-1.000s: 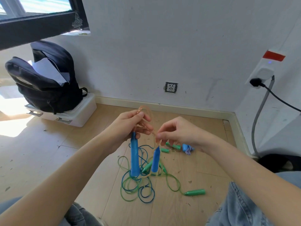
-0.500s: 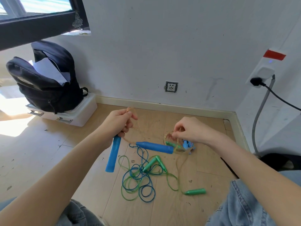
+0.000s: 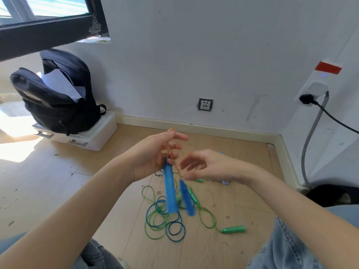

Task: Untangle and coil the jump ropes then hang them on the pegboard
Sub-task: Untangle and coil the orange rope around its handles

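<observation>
A person seated on a wooden floor [image 3: 58, 183] raises both forearms over a tangle of jump ropes, the hands meeting at chest height in front of a white wall [image 3: 194, 55]. The left hand [image 3: 153, 154], palm turned inward and fingers [image 3: 179, 136] partly extended, holds gathered loops of a pale orange rope [image 3: 171, 146] between thumb and fingers. Two blue handles [image 3: 171, 191] of that rope hang below it, both blurred; the nearer one dangles straight down from the left palm, the other hangs just beside it under the right hand's fingertips. The right hand [image 3: 211, 166] is held sideways with its fingers loosely spread and slightly curled, close to the orange strand; whether it touches or pinches the strand cannot be told through the blur. On the floor beneath the hands lies a knotted heap of green rope [image 3: 208, 218] and blue rope [image 3: 174, 230], looped over one another. One green handle [image 3: 234, 229] lies apart to the right of the heap, and another [image 3: 194, 197] shows just behind the hanging blue handles. A black backpack [image 3: 56, 101] sits on a white storage box [image 3: 97, 133] against the wall at left. A wall socket [image 3: 205, 104] is set low at centre. Denim-clad knees [image 3: 291, 245] frame the lower corners.
</observation>
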The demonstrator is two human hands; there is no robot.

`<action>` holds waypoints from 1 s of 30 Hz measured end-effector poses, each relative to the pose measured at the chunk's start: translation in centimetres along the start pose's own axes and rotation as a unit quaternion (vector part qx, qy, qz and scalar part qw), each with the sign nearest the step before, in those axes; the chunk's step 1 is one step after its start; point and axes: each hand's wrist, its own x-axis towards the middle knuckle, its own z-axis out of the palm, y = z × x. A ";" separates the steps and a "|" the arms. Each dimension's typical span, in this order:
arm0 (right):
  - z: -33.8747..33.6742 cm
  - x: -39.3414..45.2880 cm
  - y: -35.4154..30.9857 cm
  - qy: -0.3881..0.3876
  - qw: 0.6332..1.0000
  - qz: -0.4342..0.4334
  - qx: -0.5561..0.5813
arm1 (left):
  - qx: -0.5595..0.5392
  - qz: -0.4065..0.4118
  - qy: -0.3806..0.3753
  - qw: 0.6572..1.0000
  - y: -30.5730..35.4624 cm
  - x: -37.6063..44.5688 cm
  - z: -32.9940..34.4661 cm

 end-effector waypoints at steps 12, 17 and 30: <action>0.7 0.4 0.5 -0.040 0.954 0.020 0.296 | -0.118 0.033 0.127 0.984 0.2 0.4 -0.4; -1.9 -0.9 -0.1 -0.025 0.981 0.067 0.182 | -0.050 0.040 0.258 0.964 -0.3 0.7 -2.0; 0.0 -0.3 -1.1 0.095 0.921 -0.091 0.368 | 0.199 -0.062 -0.079 0.975 -1.8 0.1 0.3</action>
